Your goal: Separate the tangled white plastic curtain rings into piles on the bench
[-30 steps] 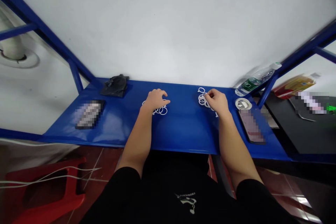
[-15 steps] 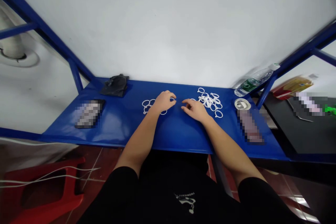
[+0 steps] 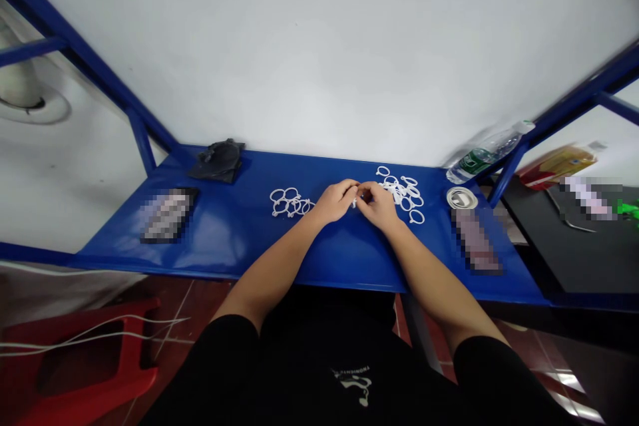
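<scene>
My left hand [image 3: 339, 200] and my right hand [image 3: 378, 204] meet fingertip to fingertip over the middle of the blue table. Both are closed, pinching a white curtain ring [image 3: 355, 202] of which only a small part shows between the fingers. Left of my left hand lies a loose cluster of white curtain rings [image 3: 287, 208], each with a small eyelet. A denser pile of similar rings [image 3: 399, 188] lies just beyond and right of my right hand, partly hidden by it.
The blue table [image 3: 224, 239] runs along a white wall. At its left are a black plastic bag [image 3: 218, 161] and a blurred phone-like object [image 3: 170, 214]. On the right stand a tape roll [image 3: 461, 198], another blurred slab [image 3: 476, 241] and a leaning water bottle [image 3: 486, 154].
My right hand has come left from the ring pile, and my left hand has moved right off the left cluster. They now touch in the middle, fingers closed, and both ring groups show more.
</scene>
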A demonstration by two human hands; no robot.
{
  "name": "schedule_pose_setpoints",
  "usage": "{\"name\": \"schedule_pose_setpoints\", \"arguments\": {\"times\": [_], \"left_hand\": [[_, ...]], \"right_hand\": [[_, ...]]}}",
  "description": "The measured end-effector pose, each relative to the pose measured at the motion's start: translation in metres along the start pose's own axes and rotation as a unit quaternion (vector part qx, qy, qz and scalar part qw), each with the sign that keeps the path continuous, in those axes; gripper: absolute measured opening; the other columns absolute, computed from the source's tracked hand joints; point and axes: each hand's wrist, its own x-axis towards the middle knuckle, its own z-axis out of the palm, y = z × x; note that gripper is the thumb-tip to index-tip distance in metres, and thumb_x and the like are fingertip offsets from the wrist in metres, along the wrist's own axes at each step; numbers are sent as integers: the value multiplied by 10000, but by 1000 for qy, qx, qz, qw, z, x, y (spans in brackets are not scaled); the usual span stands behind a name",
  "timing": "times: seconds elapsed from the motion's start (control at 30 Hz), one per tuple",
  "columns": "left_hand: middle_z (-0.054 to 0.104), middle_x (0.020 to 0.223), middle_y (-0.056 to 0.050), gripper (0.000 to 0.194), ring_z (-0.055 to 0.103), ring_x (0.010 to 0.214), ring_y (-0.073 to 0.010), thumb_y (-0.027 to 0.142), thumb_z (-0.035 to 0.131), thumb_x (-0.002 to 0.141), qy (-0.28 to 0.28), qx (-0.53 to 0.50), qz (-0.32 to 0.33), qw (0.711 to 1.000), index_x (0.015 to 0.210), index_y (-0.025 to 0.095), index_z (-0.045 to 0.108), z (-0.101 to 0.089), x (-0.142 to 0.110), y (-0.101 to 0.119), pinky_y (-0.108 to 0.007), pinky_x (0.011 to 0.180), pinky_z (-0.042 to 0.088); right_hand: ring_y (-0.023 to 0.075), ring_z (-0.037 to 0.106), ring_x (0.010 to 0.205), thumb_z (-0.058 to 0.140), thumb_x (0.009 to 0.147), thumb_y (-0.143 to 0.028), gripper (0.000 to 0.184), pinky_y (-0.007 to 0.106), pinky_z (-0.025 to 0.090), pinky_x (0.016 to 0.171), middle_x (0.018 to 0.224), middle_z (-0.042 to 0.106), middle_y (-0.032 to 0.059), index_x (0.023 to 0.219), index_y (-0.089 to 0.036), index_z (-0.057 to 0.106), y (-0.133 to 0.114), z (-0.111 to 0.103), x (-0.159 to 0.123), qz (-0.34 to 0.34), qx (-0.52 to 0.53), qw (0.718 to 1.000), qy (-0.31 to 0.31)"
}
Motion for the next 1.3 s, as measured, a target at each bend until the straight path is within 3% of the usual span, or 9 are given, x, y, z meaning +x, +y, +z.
{"name": "schedule_pose_setpoints", "arguments": {"times": [0.13, 0.3, 0.43, 0.57, 0.73, 0.83, 0.93, 1.1, 1.3], "left_hand": [[783, 971, -47, 343, 723, 883, -199, 359, 431, 1097, -39, 33, 2, 999, 1166, 198, 726, 2, -2, 3, -310, 837, 538], [789, 1029, -49, 297, 731, 949, -197, 385, 504, 1078, 56, 12, 6, 998, 1091, 206, 740, -3, 4, -10, -298, 866, 537], [793, 1032, -54, 326, 733, 972, -196, 370, 469, 1095, 99, -3, -6, 995, 1073, 200, 746, -6, 8, -18, -298, 878, 547], [795, 1015, -56, 338, 738, 964, -193, 371, 466, 1101, 93, -4, -12, 996, 1071, 195, 753, -6, 8, -20, -303, 882, 556], [773, 1131, -84, 313, 737, 946, -178, 415, 554, 1072, 114, -11, 36, 993, 1191, 193, 740, -6, 6, -21, -308, 886, 584], [734, 1278, -103, 345, 731, 1062, -197, 401, 673, 1009, 93, 2, 111, 990, 1292, 208, 716, -5, 5, -22, -349, 971, 596], [745, 1285, -100, 341, 722, 1151, -218, 343, 701, 989, 82, 30, 148, 985, 1304, 215, 719, -4, 5, -23, -399, 1047, 590], [728, 1380, -90, 310, 702, 1274, -233, 293, 684, 994, 83, 51, 147, 984, 1293, 239, 749, -3, 5, -24, -437, 1142, 563], [615, 1545, -103, 419, 614, 1417, -264, 303, 666, 1003, 11, 36, 127, 991, 1416, 232, 696, -2, 3, -27, -444, 1204, 518]], "right_hand": [[168, 640, 605, 642, 937, -346, 110, 291, 510, 594, 751, 698, 10, 932, -244, 601, 2, 1, 0, -2, 20, 999, 31], [175, 646, 606, 642, 974, -357, 150, 311, 527, 598, 782, 715, 16, 1070, -242, 630, 2, -3, 1, -1, 48, 999, 15], [164, 648, 633, 656, 987, -384, 289, 323, 553, 620, 952, 750, 43, 1244, -254, 636, -2, -6, 3, -56, 73, 995, -34], [180, 673, 726, 592, 1049, -364, 169, 331, 556, 690, 949, 751, 58, 1104, -244, 698, -6, -7, 5, -105, 40, 993, -38], [208, 694, 780, 582, 1064, -384, 206, 343, 551, 721, 932, 760, 71, 1068, -234, 723, -2, -9, 7, -65, 6, 998, -4], [216, 706, 794, 586, 1060, -379, 205, 349, 560, 746, 936, 769, 69, 1066, -236, 733, 2, -11, 8, -33, 4, 999, 24], [218, 714, 796, 595, 1052, -374, 198, 353, 571, 762, 933, 776, 65, 1056, -243, 744, 4, -11, 8, -19, 7, 999, 32], [206, 697, 731, 606, 1034, -394, 210, 343, 560, 705, 871, 767, 49, 1006, -243, 748, 2, -10, 6, -10, 3, 999, 42], [189, 658, 663, 596, 1025, -401, 236, 332, 519, 640, 799, 738, 38, 938, -239, 744, 0, -11, 6, -5, -9, 998, 69]]}}
